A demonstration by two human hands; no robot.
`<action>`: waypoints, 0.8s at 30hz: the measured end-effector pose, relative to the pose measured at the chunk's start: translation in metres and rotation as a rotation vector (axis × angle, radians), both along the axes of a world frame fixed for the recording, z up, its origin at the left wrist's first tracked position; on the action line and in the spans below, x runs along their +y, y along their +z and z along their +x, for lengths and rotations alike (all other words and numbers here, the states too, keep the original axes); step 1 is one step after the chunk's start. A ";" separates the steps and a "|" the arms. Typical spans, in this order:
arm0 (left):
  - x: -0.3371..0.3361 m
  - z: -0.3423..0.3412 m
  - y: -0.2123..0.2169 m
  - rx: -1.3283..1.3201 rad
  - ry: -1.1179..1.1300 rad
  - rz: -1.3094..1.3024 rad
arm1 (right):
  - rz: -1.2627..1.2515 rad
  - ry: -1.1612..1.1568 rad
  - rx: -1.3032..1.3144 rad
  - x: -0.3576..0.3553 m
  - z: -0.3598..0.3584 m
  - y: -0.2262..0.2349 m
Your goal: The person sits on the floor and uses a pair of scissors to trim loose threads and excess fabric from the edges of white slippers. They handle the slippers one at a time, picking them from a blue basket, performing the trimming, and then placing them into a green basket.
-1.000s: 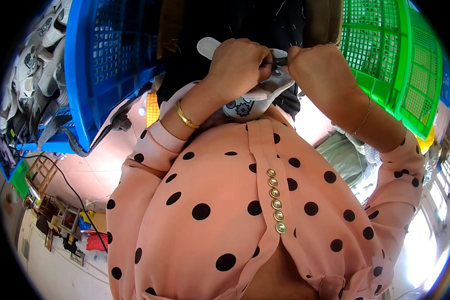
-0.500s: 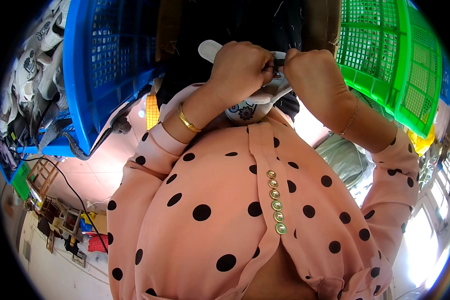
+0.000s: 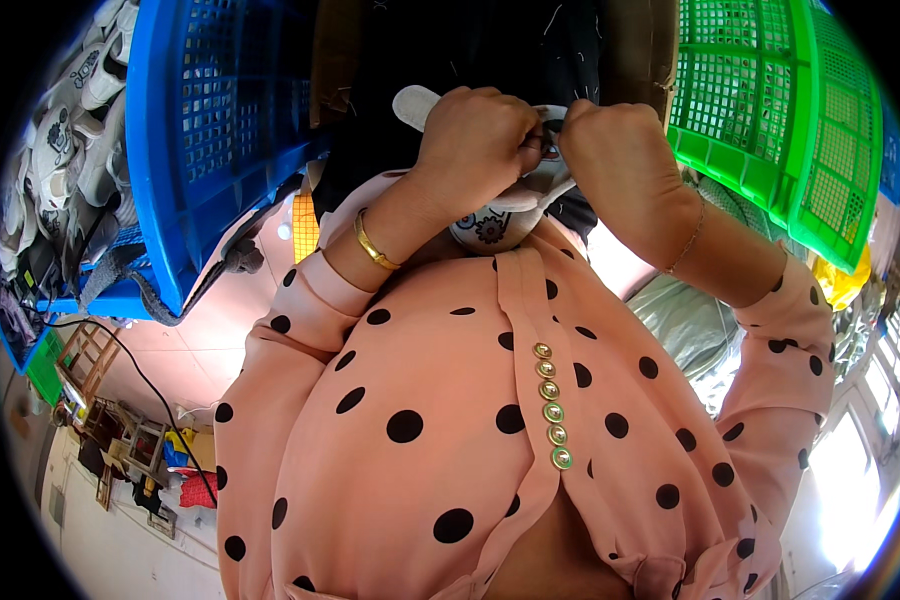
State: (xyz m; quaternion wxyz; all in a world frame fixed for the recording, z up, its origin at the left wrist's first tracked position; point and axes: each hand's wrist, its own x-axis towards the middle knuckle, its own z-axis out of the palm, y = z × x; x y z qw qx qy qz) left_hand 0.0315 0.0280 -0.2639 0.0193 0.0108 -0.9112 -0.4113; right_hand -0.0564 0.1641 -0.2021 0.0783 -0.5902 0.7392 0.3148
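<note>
My left hand and my right hand meet close to my chest, both closed on a small white shoe piece with dark flower-like prints. A pale rounded end of the shoe piece sticks out above my left knuckles. The fingertips pinch together at its top edge, where a small dark part shows between them. A gold bangle sits on my left wrist and a thin chain on my right wrist. My pink dotted sleeves and blouse fill the lower picture.
A blue plastic crate stands at the left and a green plastic crate at the right, dark cloth between them. Several white shoe parts lie at the far left. A silver bag is under my right forearm.
Both hands have shifted slightly, staying pinched together on the shoe piece. Nothing was let go.
</note>
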 end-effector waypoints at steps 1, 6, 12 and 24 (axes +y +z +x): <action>0.000 0.000 -0.001 0.005 0.005 0.008 | 0.005 0.009 0.010 0.000 0.000 0.000; 0.000 0.001 -0.003 0.004 0.020 0.030 | 0.057 0.006 -0.026 -0.004 -0.003 -0.002; -0.013 0.003 0.013 -0.210 -0.026 0.186 | -0.038 0.049 -0.040 0.006 -0.004 0.007; -0.038 0.004 0.025 -0.417 -0.057 0.068 | -0.547 -0.743 -0.717 0.040 -0.017 0.005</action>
